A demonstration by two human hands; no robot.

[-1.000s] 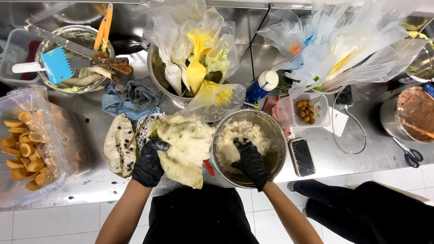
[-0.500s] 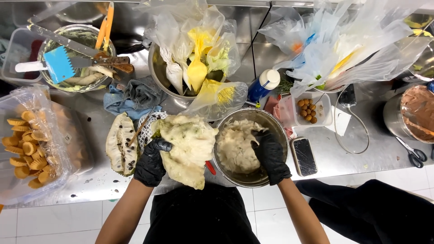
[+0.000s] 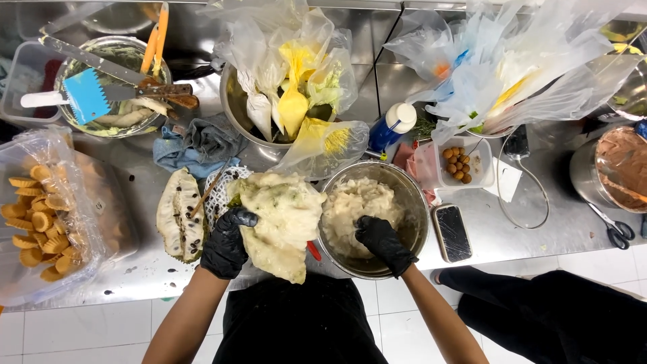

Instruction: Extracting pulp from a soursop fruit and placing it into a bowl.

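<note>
The person wears black gloves on both hands. The left hand [image 3: 226,244] grips a big, pale, lumpy piece of fruit skin [image 3: 282,219]. Its fingers are curled tight around the left edge of the skin. The skin is long from far to near. Its wide end points away from the person, and its thin end points down toward the near edge of the metal table [image 3: 526,222]. It sits just left of the metal bowl [image 3: 412,202] and touches the bowl's rim.

The right hand [image 3: 383,243] is inside the bowl, on the near side of the white mushy fruit [image 3: 356,205]. Its fingers are bent and press into the mush. It cannot be seen if they hold a lump.

Half a second ago the right hand was at the right rim of the bowl. Now it has moved in, toward the middle and the near side. A second ago it was also in the mush. The left hand and the skin have stayed about where they were.

Left of the skin lies a cut half fruit [image 3: 178,214] with dark seeds. Farther left is a clear bag of small yellow cups [image 3: 30,222]. A dark phone [image 3: 451,232] lies just right of the bowl. On the far side stands a pot full of piping bags [image 3: 296,87].
</note>
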